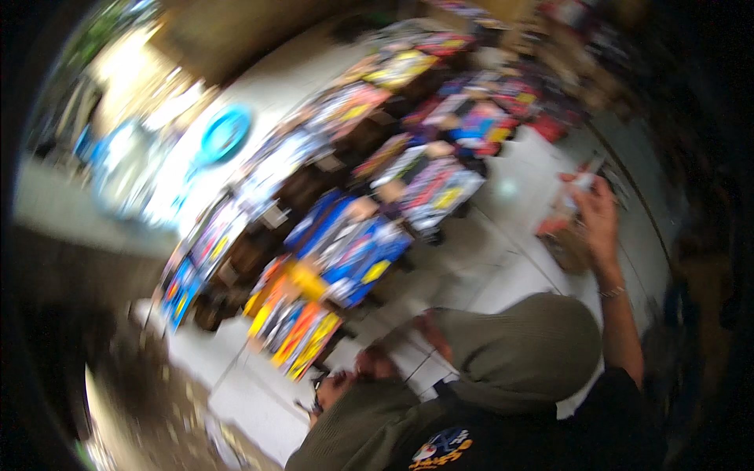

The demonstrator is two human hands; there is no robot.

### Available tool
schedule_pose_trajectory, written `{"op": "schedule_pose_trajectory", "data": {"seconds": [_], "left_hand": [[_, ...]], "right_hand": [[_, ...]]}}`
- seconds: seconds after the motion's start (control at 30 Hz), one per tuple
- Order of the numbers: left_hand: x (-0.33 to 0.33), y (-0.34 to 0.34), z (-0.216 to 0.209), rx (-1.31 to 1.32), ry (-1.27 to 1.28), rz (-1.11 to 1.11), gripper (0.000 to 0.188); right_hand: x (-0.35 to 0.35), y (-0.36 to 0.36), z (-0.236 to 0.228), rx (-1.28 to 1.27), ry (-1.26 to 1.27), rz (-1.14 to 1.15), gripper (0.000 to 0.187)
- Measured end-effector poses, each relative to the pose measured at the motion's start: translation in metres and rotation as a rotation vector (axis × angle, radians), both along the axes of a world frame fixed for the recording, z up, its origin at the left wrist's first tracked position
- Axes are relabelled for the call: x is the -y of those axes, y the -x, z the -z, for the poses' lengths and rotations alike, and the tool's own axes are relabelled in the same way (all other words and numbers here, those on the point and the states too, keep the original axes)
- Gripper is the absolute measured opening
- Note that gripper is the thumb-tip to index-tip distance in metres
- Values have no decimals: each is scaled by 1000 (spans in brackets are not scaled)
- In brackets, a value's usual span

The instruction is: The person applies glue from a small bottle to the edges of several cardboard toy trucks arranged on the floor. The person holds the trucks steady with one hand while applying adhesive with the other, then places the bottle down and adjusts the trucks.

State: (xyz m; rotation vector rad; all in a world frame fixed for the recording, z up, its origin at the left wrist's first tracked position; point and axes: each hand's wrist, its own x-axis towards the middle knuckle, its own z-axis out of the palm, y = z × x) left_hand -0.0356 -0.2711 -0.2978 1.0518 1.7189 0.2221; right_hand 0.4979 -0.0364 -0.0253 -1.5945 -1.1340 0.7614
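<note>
Motion smears much of the head view. My right hand (600,213), with a thin bracelet at the wrist, is raised over the tiles at the right. Its fingers close round a small whitish thing (583,181) whose kind I cannot make out. Just below that hand lies a brown block-like bundle (567,247). My left hand (334,386) is low by my left knee, with something dark at its wrist or fingers; its fingers are blurred. Close beyond it stands a yellow and orange printed pack (294,334), and behind that a blue printed pack (349,255).
Rows of colourful printed packs (432,184) cover the white tiled floor (503,271) ahead. At the far left are a blue basin (225,133) and a clear plastic bag (129,169). My olive-clad knees (526,349) and bare feet (377,364) are near.
</note>
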Motion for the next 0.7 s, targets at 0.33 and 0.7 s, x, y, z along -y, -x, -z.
{"op": "schedule_pose_trajectory", "data": {"seconds": [0.33, 0.7], "left_hand": [[-34, -89, 19, -201, -93, 491, 45], [-64, -106, 14, -272, -42, 623, 44]], "right_hand": [[85, -164, 42, 404, 3, 637, 29], [71, -266, 98, 397, 29, 922, 43]]}}
